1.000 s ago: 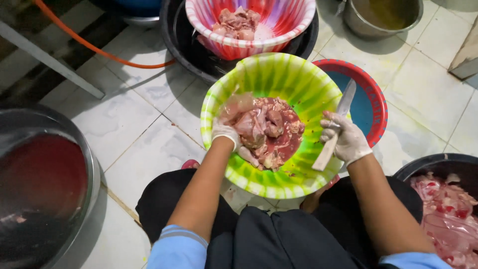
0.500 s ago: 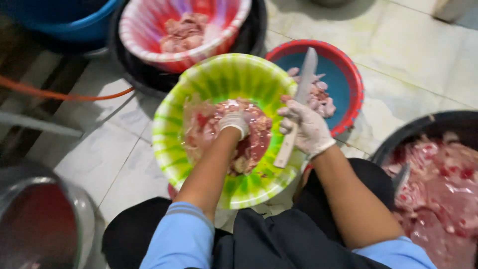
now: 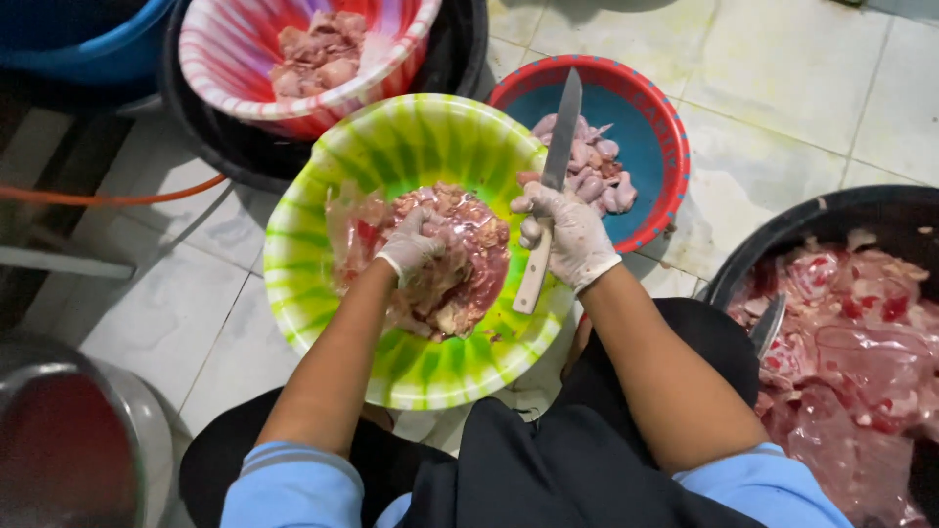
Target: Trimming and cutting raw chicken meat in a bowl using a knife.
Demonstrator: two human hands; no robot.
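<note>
A green striped plastic basin (image 3: 323,235) sits in front of my knees, holding a heap of raw meat pieces (image 3: 460,264). My left hand (image 3: 411,246), in a white glove, presses down into that meat and grips a piece. My right hand (image 3: 565,235), also gloved, is shut on a knife (image 3: 550,186) with a pale handle; its blade points up and away over the basin's far rim.
A red and blue basin (image 3: 660,137) with pale meat pieces lies behind the knife. A pink striped basin (image 3: 235,73) with meat rests in a black tub at the top. A black tub (image 3: 831,225) of raw meat stands at right, a metal bowl (image 3: 78,440) at lower left.
The view has swung left and closer. My left hand has dug deeper into the meat. The right hand has kept hold of the knife, blade raised.
</note>
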